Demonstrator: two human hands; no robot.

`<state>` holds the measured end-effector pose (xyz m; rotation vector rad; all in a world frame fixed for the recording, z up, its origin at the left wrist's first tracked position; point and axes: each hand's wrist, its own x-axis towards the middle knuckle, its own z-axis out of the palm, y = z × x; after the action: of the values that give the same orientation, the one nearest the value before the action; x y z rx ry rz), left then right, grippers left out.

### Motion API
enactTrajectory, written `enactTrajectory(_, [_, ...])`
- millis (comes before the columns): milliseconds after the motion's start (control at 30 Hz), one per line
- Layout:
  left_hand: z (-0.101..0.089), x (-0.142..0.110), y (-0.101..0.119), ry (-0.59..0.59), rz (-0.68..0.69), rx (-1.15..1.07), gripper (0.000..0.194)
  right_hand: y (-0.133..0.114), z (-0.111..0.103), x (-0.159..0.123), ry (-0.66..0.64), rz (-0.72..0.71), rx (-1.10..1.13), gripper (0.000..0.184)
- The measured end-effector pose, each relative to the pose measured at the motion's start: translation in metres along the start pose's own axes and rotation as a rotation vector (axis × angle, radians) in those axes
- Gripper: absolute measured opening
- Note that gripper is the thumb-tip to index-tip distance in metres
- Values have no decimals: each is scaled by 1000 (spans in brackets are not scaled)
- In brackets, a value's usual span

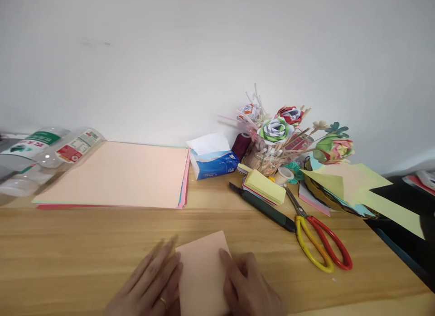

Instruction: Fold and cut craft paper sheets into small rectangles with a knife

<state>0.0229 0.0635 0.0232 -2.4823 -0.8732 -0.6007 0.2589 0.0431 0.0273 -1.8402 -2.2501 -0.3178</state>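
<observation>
A small peach piece of paper (202,270) lies on the wooden table at the bottom middle, slightly turned. Along its left edge rests my left hand (149,279), fingers stretched out and a little blurred, with a ring on one finger; the fingertips touch the paper's edge. My right hand (249,284) grips the paper's right edge, index finger on top and the other fingers curled. The lower end of the paper runs out of view. Whether it is a single or folded layer I cannot tell.
Peach paper stack (118,175) and plastic bottles (44,148) stand left. A blue tissue pack (215,164), paper flowers (276,130) and yellow slips (265,185) sit behind. A dark utility knife (268,210) and red-and-yellow scissors (314,239) lie right, near a basket of paper scraps (319,193).
</observation>
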Motion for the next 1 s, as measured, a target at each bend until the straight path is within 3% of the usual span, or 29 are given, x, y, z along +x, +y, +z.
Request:
enactTrajectory(167, [-9, 9, -19, -44, 109, 16, 31, 8, -5, 14, 1, -75, 29, 41])
enactTrajectory(267, [-8, 8, -25, -75, 138, 13, 35, 6, -11, 18, 167, -137, 63, 36])
enactTrajectory(333, [-5, 4, -26, -97, 142, -6, 37, -1, -18, 16, 302, -263, 111, 33])
enactTrajectory(400, [0, 0, -26, -90, 103, -63, 36, -8, -23, 12, 351, -466, 171, 30])
enactTrajectory(467, [5, -3, -25, -68, 17, -147, 38, -14, -24, 6, 318, -616, 181, 35])
enactTrajectory(533, [10, -5, -26, -51, -28, -227, 43, -15, -21, -1, 250, -656, 154, 49])
enactTrajectory(767, [4, -2, -44, -218, 97, -340, 58, -3, -7, -16, -91, -677, 247, 97])
enactTrajectory(1000, [-4, 2, -47, -377, 111, -370, 60, 0, -18, -14, -286, -674, 380, 101])
